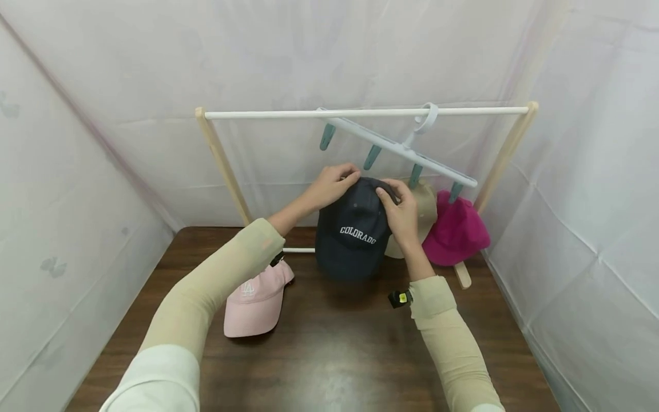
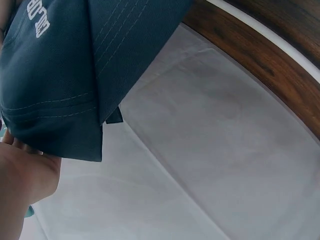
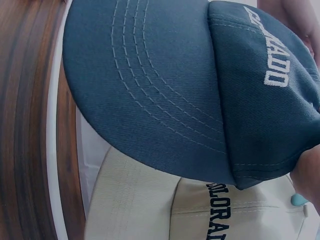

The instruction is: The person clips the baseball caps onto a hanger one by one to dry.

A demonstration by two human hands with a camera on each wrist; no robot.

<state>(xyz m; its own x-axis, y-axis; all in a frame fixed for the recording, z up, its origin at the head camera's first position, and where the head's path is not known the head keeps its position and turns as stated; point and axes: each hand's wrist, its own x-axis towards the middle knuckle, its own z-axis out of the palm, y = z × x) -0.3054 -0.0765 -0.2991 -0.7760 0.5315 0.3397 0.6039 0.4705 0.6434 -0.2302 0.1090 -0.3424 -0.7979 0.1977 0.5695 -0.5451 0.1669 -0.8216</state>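
Note:
A dark navy baseball cap (image 1: 352,254) with white COLORADO lettering hangs brim-down between both hands, in front of a rack. My left hand (image 1: 332,186) holds it by the upper left edge, and in the left wrist view part of that hand (image 2: 30,175) shows behind the cap. At the upper right edge, my right hand (image 1: 401,212) pinches the fabric with the thumb in front. Just above the cap hangs a teal clip (image 1: 372,157) of a pale blue hanger (image 1: 391,146). A beige cap (image 3: 135,200) with dark lettering hangs partly hidden behind the navy one.
The hanger hooks over the white rail (image 1: 268,114) of a wooden-legged rack, slanting down to the right. A magenta cap (image 1: 457,232) hangs at its right end. A pink cap (image 1: 254,312) lies on the brown table (image 1: 329,360) at left. White sheets (image 1: 592,171) enclose the space.

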